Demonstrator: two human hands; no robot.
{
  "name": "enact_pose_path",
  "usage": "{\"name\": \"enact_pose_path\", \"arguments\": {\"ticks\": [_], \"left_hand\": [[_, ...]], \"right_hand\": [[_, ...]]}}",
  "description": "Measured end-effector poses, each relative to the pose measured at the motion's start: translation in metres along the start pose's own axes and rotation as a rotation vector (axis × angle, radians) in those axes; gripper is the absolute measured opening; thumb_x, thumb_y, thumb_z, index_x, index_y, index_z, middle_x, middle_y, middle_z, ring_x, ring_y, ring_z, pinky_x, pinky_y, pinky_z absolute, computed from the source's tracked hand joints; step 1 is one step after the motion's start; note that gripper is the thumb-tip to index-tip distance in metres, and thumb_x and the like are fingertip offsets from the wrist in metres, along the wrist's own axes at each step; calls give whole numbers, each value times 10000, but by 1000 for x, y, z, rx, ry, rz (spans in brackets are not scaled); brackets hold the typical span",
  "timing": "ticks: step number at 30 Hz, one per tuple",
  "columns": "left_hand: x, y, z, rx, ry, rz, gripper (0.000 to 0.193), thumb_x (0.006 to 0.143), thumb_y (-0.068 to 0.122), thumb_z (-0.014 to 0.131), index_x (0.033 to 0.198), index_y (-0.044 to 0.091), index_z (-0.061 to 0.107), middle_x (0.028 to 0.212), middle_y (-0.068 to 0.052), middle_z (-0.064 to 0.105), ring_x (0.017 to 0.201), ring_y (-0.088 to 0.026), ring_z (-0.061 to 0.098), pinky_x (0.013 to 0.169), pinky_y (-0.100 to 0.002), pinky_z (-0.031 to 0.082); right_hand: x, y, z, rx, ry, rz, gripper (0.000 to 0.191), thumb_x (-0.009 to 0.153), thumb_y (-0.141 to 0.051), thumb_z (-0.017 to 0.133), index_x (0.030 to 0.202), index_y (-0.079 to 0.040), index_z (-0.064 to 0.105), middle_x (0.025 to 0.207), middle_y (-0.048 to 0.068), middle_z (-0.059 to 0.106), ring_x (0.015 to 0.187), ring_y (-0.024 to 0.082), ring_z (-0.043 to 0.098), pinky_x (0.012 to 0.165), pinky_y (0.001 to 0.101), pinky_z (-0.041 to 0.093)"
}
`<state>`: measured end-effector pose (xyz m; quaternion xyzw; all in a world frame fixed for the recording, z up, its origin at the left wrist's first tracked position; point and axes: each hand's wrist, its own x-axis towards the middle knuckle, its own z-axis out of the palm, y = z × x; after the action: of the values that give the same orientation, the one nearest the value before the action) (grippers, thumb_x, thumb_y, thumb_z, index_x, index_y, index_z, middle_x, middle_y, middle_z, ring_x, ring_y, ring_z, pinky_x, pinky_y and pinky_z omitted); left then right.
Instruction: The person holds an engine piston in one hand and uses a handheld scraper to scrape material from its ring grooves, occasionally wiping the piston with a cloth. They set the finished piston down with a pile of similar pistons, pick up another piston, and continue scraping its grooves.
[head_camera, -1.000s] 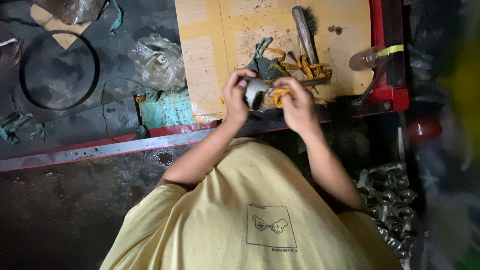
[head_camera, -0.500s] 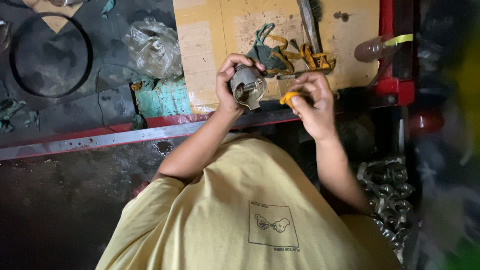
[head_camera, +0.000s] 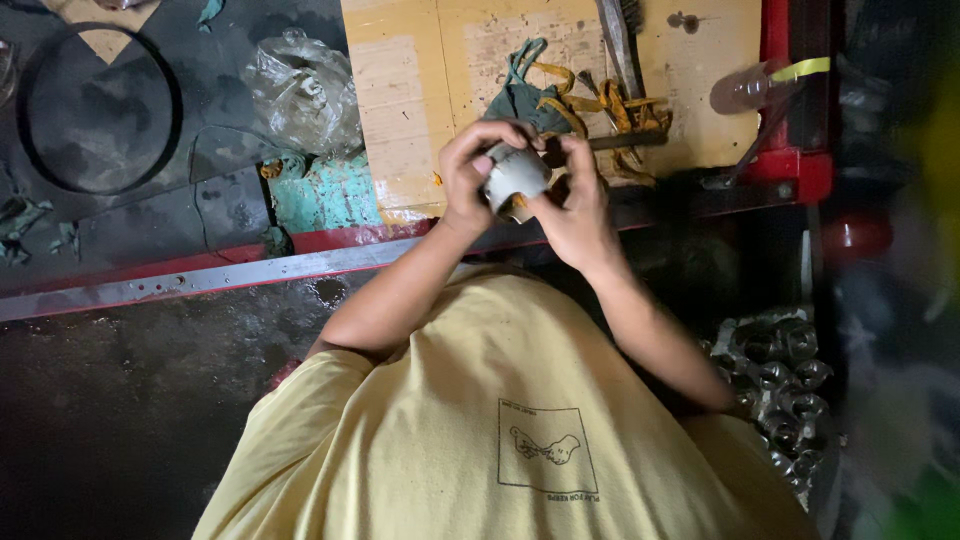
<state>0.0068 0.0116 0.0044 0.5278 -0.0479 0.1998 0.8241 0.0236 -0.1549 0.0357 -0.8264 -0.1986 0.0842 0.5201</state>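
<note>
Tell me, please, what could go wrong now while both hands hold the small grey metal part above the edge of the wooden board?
1. The grey metal part is pinched only by the fingertips of the left hand and right hand, over the edge of the wooden board; it could slip and fall to the dark floor.
2. The rags and straps lie close behind and might snag the fingers.

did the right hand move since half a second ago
Yes. The right hand has closed in toward the left hand and now touches the grey metal part; against the yellow-strapped tools on the board, it shifted left.
</note>
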Motion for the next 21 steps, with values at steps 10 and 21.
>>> {"name": "enact_pose_path", "arguments": {"ticks": [10, 21], "left_hand": [[3, 8, 0, 144, -75, 139, 483, 933, 396, 527, 1038, -53, 670, 1082, -216, 717, 1010, -301, 690, 971, -388, 548], [-11, -11, -10, 103, -10, 84, 488, 926, 394, 493, 1031, -56, 649, 1061, -215, 708, 1004, -290, 695, 968, -380, 552]], "right_hand": [[1, 9, 5, 279, -91, 102, 590, 802, 80, 695, 1343, -38, 490, 1180, 79, 574, 1074, 162, 567, 929, 305, 512], [-8, 23, 17, 441, -116, 228, 390, 879, 46, 658, 1214, -62, 489, 1082, 43, 640, 994, 101, 613, 806, 255, 526]]}}
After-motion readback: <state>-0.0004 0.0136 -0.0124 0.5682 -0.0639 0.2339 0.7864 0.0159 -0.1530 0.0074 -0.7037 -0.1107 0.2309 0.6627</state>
